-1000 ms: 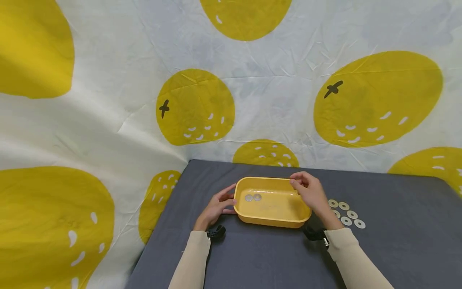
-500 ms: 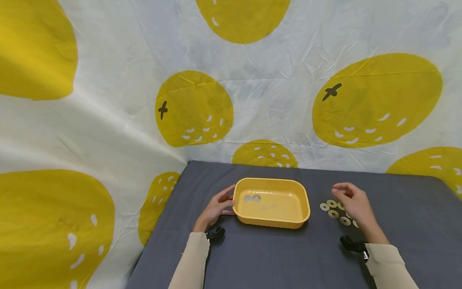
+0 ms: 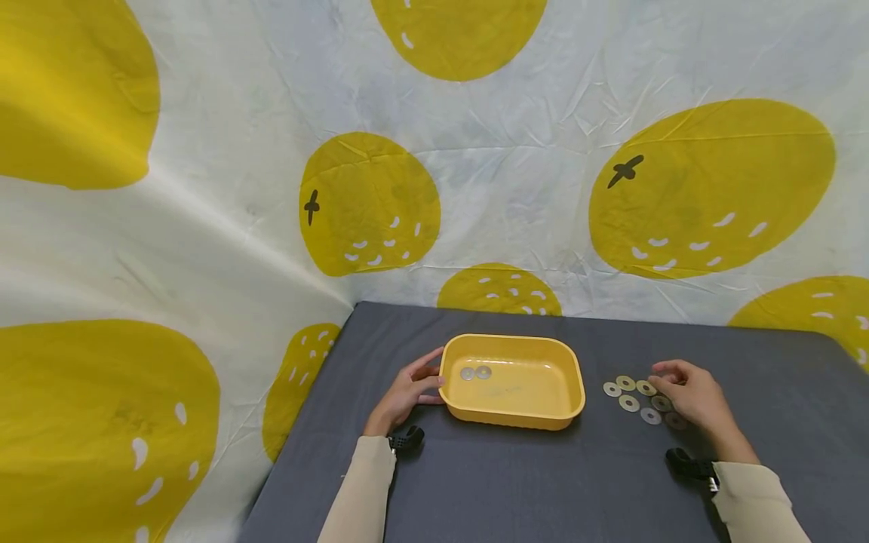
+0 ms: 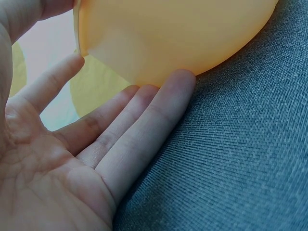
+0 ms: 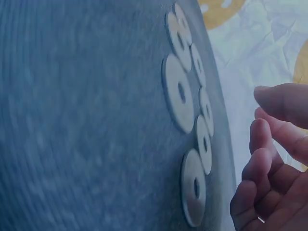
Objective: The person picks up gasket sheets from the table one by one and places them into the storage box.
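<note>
A yellow plastic tray rests on the dark cloth, and two metal washers lie inside near its left end. My left hand touches that end; in the left wrist view its extended fingers meet the outer wall. To the tray's right lies a loose group of several flat washers, grey and yellowish, each with a round hole. Just over the right side of this group is my right hand, fingers loosely bent and nothing between them. In the right wrist view its fingertips are apart from the washers.
Dark grey cloth covers the table. A white curtain printed with yellow fruit shapes hangs behind and along the left side. A black strap circles my right wrist.
My right hand has left the tray's right rim and moved right, lowering over the washers. My left hand stays at the tray, which has hardly moved.
</note>
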### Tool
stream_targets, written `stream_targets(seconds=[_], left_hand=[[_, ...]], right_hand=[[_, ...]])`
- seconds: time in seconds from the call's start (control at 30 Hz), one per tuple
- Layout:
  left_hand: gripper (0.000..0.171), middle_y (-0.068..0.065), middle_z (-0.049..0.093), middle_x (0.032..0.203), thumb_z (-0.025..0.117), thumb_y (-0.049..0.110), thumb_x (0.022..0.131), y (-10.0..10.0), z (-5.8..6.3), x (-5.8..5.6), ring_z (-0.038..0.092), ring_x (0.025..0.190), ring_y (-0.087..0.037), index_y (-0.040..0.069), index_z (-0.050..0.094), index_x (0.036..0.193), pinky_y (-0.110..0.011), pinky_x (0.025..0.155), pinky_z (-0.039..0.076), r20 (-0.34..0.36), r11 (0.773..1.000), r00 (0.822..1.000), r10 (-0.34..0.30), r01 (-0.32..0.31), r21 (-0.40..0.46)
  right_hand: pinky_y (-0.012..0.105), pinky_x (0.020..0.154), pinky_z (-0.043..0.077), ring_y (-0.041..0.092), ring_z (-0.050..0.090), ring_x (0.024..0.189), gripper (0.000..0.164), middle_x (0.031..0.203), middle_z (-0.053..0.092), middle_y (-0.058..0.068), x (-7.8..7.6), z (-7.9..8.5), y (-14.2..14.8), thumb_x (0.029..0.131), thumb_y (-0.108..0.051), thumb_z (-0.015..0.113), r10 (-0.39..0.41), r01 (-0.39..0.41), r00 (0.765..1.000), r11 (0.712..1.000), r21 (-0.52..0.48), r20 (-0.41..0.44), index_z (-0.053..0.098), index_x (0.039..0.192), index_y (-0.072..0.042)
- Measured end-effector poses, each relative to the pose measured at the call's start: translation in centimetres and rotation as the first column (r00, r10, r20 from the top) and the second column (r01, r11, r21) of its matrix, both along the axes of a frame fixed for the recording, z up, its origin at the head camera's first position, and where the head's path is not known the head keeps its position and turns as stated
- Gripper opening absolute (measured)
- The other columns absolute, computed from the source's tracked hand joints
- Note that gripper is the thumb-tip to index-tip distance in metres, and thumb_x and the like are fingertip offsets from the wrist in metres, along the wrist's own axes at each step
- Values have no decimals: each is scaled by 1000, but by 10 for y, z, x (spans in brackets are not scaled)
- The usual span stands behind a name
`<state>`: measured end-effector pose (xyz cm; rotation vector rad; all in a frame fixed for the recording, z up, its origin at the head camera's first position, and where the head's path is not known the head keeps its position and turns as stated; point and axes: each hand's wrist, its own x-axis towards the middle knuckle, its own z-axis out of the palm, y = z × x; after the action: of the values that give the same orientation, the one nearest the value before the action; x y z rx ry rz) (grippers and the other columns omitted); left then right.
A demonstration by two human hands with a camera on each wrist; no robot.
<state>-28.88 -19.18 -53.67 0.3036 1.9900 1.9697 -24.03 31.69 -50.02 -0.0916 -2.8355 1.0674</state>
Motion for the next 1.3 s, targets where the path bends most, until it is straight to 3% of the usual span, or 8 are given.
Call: stream_targets(seconds=[0.2,0.3,0.7,1.0,1.3], left_hand=[[64,-18,58,143,71,18,98,1,1,0,68,117,-28,36,46,154,-45,88,64,-3,1000,1000,-3,3,4],[64,-19,58,143,70,16,98,2,1,0,69,115,-27,34,46,154,-45,88,64,-3,1000,1000,-3,3,4],[64,-21,58,141,70,16,98,2,1,1,70,110,-24,32,46,155,-45,88,64,4,1000,1000,-7,7,17],[64,-22,58,139,71,17,97,2,2,2,71,107,-23,32,46,155,-46,88,64,4,1000,1000,-3,3,18],[65,-22,58,140,72,19,96,1,4,2,70,109,-24,34,46,154,-45,88,64,4,1000,1000,-4,4,17]], right_hand=[[33,57,48,19,56,71,48,93,64,14,-2,-2,8,102,-30,64,51,-43,989,998,-55,140,58,128,10],[32,55,50,19,56,70,52,92,64,12,-3,-5,11,100,-33,66,59,-51,984,997,-51,169,58,128,10],[31,55,45,21,54,73,47,86,58,11,-10,-9,9,94,-30,73,10,-9,979,1000,-7,204,63,118,9],[32,56,48,21,56,72,39,85,58,12,-13,-5,1,94,-21,71,8,-4,973,1000,-17,232,62,113,12],[30,55,46,18,55,70,35,86,62,12,-17,-4,1,90,-16,73,28,-29,983,1000,3,180,59,109,10]])
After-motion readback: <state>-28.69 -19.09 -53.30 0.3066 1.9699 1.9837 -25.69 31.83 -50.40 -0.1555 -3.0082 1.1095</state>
